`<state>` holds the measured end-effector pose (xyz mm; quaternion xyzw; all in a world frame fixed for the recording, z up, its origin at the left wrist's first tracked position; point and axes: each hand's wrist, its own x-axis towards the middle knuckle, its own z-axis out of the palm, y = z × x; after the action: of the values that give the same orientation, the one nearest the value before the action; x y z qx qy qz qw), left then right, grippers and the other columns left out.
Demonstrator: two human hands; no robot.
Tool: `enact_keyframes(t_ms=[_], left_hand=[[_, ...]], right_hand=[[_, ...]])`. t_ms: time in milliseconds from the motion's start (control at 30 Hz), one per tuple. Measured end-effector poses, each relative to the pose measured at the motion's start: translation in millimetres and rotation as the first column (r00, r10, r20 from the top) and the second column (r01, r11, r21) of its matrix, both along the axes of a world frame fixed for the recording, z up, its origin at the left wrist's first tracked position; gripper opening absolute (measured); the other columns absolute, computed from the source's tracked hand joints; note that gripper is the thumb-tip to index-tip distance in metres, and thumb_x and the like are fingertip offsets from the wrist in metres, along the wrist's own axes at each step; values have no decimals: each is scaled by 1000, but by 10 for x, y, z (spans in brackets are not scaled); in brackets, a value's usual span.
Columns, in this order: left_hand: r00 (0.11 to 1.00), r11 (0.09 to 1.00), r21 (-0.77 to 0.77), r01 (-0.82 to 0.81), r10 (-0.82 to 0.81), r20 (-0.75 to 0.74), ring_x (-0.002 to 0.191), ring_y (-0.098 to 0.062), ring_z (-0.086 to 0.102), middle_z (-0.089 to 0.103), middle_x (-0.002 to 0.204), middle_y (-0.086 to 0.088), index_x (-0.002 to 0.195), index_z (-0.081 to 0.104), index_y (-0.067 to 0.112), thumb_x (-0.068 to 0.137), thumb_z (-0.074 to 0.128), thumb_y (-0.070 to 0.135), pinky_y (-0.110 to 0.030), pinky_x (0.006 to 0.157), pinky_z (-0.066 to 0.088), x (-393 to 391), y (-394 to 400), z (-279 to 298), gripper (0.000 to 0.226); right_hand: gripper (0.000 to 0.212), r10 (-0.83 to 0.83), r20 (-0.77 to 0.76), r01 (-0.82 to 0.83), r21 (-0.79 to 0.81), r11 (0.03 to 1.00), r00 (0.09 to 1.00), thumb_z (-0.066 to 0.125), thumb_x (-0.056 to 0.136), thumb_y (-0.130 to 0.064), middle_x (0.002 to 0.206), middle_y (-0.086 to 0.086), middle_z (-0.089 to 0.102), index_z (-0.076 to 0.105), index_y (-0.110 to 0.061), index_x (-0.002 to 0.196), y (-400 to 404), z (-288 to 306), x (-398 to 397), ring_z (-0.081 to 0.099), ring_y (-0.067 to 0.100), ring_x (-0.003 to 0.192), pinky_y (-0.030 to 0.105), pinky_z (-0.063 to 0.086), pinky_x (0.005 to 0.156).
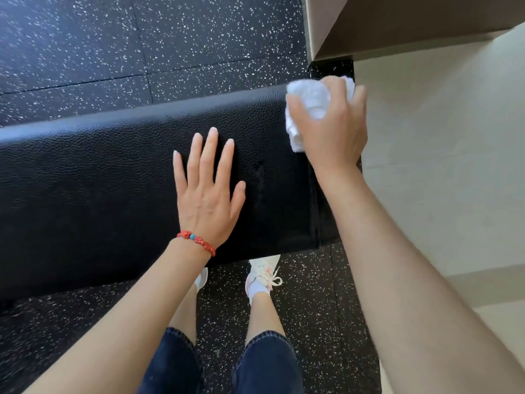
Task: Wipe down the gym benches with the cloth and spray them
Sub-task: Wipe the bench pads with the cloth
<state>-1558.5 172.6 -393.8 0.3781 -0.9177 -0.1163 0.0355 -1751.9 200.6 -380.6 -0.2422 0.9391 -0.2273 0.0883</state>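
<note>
Speckled black rubber flooring point(85, 46) spreads out beneath me, with a pale wall point(440, 166) close on my right. Across the head view runs the gym bench point(99, 189), a black textured pad whose long axis goes from my left to its end by the wall.

My right hand point(332, 126) sits at that end's far corner, fingers curled tight around a bunched white cloth point(308, 100), which is pressed on the pad's edge. My left hand point(208, 191) lies flat and spread on the pad, holding nothing, just beside the right and nearer the middle; a red bracelet point(197, 241) circles that wrist.

From the cloth, nearly all the pad stretches off to my left, so I judge the coming stroke must run leftward along the length, and the right hand is the one placed to make it. My own flat left hand stands directly in that path and would need to lift or slide ahead. On the right, the wall leaves little room past the bench end.

My shoes point(262, 275) show below the near edge. I see no spray bottle.
</note>
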Motion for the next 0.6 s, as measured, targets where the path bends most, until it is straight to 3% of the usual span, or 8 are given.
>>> enact_keyframes(t_ms=[133, 433, 600], left_hand=[[999, 999, 40, -10, 9, 34, 138, -37, 22, 30, 148, -20, 140, 35, 7, 91, 40, 32, -55, 111, 9, -68, 128, -14, 56], [998, 997, 75, -20, 14, 69, 139, -36, 20, 27, 150, -19, 142, 32, 8, 92, 35, 35, -53, 111, 7, -62, 140, -4, 57], [994, 988, 150, -18, 2, 106, 139, -37, 19, 26, 150, -19, 142, 33, 7, 92, 38, 34, -54, 111, 11, -71, 130, 126, 57]], right_hand=[[52, 30, -1, -30, -11, 999, 1000, 54, 72, -61, 104, 9, 52, 59, -24, 109, 21, -86, -101, 52, 26, 85, 27, 29, 60], [55, 127, 69, -129, 25, 991, 989, 58, 73, -58, 97, 14, 51, 59, -21, 114, 1016, -37, 337, 52, 29, 78, 27, 35, 58], [51, 31, 168, -41, 61, 997, 985, 71, 71, -48, 94, 14, 52, 60, -19, 112, 1410, 60, 598, 52, 29, 74, 27, 36, 57]])
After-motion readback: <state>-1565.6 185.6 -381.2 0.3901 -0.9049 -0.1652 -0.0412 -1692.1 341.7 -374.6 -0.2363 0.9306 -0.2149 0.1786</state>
